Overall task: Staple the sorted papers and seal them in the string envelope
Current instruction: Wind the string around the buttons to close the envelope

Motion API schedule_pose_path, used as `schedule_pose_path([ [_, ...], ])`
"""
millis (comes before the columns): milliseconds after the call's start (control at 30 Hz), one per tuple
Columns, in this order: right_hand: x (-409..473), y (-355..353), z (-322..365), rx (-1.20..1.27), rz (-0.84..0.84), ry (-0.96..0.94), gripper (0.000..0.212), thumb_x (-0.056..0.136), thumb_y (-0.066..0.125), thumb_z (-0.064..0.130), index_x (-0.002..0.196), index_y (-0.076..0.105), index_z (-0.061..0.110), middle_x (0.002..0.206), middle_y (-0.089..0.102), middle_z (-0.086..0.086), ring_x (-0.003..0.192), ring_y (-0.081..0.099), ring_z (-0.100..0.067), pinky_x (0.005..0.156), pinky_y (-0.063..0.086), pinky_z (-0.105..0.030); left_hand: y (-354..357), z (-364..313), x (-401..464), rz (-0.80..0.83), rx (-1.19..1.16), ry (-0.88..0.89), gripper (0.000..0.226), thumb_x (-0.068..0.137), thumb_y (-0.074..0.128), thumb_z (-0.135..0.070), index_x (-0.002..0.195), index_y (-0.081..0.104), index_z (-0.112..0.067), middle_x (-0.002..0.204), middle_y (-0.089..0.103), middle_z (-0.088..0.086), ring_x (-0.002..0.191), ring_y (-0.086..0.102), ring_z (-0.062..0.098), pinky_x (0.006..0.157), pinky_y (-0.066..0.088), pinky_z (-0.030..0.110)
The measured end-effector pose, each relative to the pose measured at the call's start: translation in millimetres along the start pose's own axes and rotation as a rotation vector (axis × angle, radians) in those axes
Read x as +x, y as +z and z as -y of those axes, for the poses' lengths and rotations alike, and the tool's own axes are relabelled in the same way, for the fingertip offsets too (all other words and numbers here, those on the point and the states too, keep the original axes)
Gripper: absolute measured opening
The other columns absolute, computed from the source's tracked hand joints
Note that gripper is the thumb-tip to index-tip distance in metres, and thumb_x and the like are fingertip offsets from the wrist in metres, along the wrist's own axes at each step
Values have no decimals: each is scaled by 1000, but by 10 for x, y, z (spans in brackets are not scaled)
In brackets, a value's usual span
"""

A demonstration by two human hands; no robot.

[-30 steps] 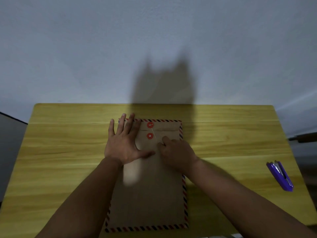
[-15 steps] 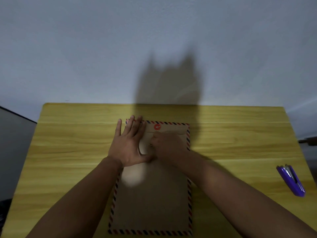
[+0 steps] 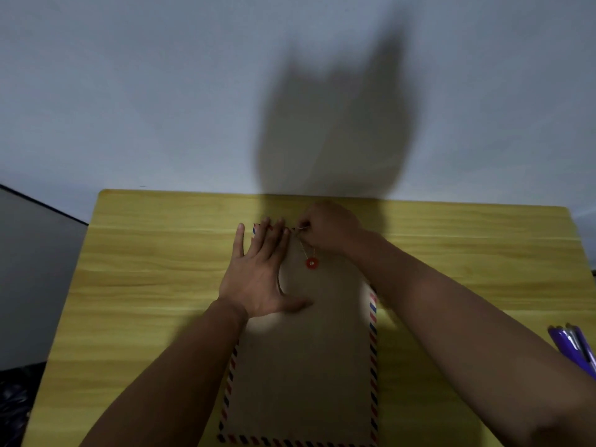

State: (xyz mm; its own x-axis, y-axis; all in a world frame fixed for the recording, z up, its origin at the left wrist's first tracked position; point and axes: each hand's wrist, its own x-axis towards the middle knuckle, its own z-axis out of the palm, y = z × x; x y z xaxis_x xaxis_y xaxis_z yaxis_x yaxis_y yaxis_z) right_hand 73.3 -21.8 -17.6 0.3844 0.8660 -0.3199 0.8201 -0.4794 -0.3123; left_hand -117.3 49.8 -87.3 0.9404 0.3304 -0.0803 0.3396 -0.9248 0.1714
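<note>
Right hand (image 3: 329,229) now raised pinching string (image 3: 306,250), left hand (image 3: 258,272) flat on envelope (image 3: 306,366)

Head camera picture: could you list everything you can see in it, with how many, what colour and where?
Yellow wooden table: one, yellow, fills the lower picture, against the wall.
Brown paper string envelope with red-and-blue striped border: one, brown, flat at the table's middle.
Red round string button: one visible, red, near the envelope's top.
Thin white string: one, white, running from the button up to the right hand.
Purple stapler: one, purple, table's right edge, partly cut off.
Grey wall: one, grey, behind the table.
Left hand: flat on the envelope.
Right hand: pinching the string at the envelope's top.
</note>
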Motion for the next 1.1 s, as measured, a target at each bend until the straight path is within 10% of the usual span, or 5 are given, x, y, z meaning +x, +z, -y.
schedule_pose_path([
  [533, -238, 191, -368, 475, -219, 317, 2, 74, 76, 13, 72, 76, 13, 74, 74, 4, 73, 67, -9, 63, 48, -25, -1, -7, -7, -10, 10, 4, 141, 63, 28, -110, 165, 30, -13, 176, 20, 7, 165, 9, 27, 127, 5, 69],
  [1100, -73, 157, -72, 252, -231, 147, 7, 74, 71, 19, 76, 77, 16, 80, 76, 2, 77, 70, -16, 66, 56, -31, -24, -19, -14, -5, 10, -13, 142, 62, 25, -111, 167, 26, -15, 177, 16, 4, 166, 2, 24, 128, 1, 67],
])
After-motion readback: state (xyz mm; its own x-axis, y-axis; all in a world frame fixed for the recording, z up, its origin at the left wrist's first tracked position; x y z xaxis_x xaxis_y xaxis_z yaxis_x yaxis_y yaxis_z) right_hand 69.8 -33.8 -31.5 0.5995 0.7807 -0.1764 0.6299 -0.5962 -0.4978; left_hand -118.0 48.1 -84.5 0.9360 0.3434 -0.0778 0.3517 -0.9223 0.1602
